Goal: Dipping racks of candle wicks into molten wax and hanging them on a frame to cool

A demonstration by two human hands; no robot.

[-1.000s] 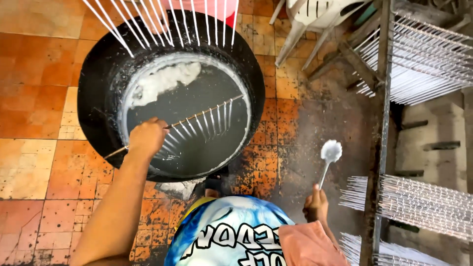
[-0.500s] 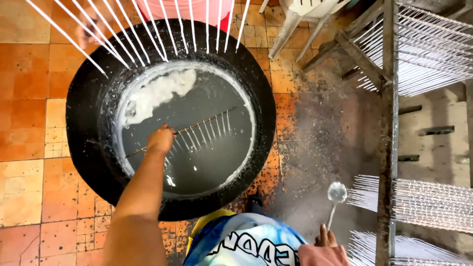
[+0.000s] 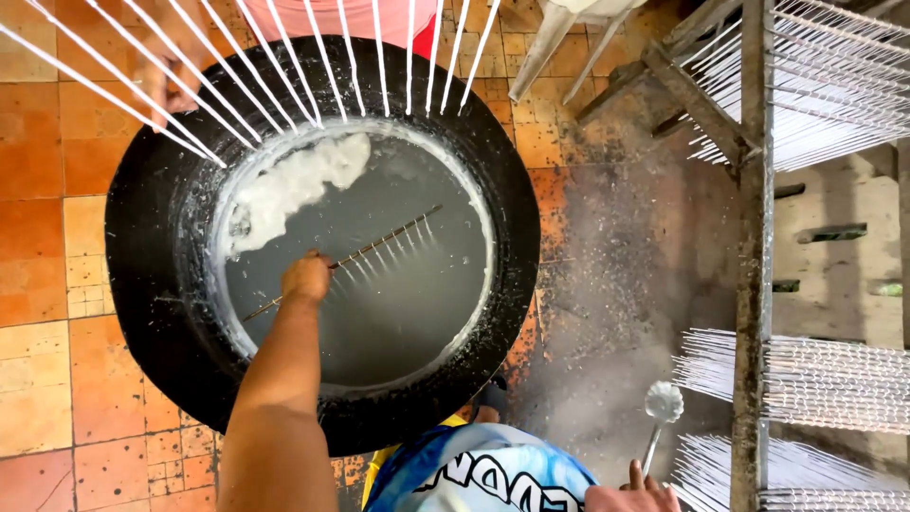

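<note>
Left hand (image 3: 305, 278) on thin, wick-hung rod (image 3: 346, 261)

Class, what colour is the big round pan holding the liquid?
Black, with a white-crusted inner rim; the pan shows in the head view.

Matt black pan (image 3: 171, 275), glossy liquid (image 3: 389, 284)

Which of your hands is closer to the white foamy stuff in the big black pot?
Left. The left hand is over the pot's grey liquid, holding a rod of hanging strings, just below the white foam. The right hand is outside the pot, holding a coated ladle.
</note>
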